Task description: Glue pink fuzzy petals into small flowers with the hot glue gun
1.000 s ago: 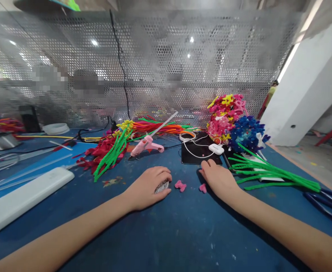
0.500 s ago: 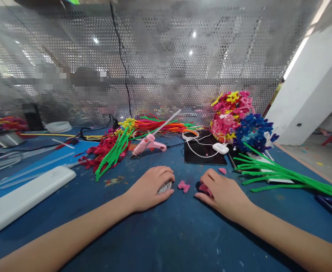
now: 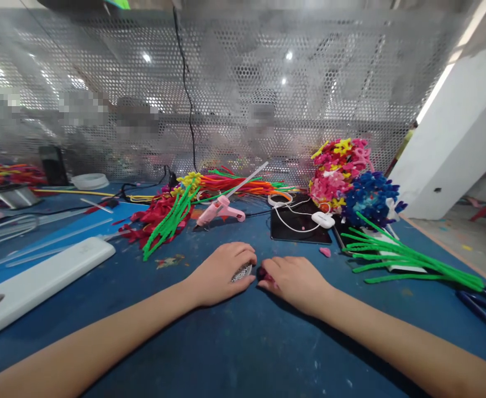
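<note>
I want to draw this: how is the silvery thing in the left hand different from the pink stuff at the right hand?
The silvery thing is grey and speckled; the pink stuff is deep pink.
More of the silvery thing shows, in the left hand; only a bit of the pink stuff peeks out by the right hand.
Both are partly hidden by the hands.

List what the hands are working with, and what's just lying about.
Working with:
silvery object, in the left hand
pink piece, under the right hand

Apparently lying about:
glue gun
tablet
green stems
</note>
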Action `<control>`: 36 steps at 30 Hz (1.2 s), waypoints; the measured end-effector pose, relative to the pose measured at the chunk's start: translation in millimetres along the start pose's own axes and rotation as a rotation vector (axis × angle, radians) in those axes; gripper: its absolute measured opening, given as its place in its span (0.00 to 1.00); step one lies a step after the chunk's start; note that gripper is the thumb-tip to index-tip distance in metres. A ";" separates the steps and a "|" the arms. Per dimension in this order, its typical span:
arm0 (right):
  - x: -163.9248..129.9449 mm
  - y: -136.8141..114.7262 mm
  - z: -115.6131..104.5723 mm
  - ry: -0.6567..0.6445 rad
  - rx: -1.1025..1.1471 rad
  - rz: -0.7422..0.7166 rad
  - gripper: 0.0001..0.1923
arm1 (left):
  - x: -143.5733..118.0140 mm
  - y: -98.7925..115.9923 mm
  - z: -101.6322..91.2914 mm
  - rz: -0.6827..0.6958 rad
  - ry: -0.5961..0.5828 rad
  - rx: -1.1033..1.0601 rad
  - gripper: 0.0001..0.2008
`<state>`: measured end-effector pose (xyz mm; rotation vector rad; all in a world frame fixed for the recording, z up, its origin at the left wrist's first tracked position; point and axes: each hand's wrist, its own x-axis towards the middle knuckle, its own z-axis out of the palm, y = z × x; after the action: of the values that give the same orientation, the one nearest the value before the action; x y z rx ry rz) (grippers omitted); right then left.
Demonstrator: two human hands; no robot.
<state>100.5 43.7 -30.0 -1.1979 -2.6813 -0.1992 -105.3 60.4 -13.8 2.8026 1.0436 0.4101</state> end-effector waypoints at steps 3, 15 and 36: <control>4.9 -3.0 -0.1 -0.004 -0.024 -0.009 0.11 | 0.4 0.3 -0.2 0.001 -0.002 0.006 0.10; -26.3 43.7 -5.0 0.142 -0.137 0.216 0.13 | -0.9 1.9 -2.9 -0.018 -0.006 -0.011 0.09; -50.7 65.2 4.6 0.248 0.119 0.174 0.13 | -4.6 97.2 15.9 0.010 -0.273 -0.037 0.44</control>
<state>181.7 51.3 -43.6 -1.2702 -2.3303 -0.1483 -43.4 -16.3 -9.8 2.7306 0.9517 0.0441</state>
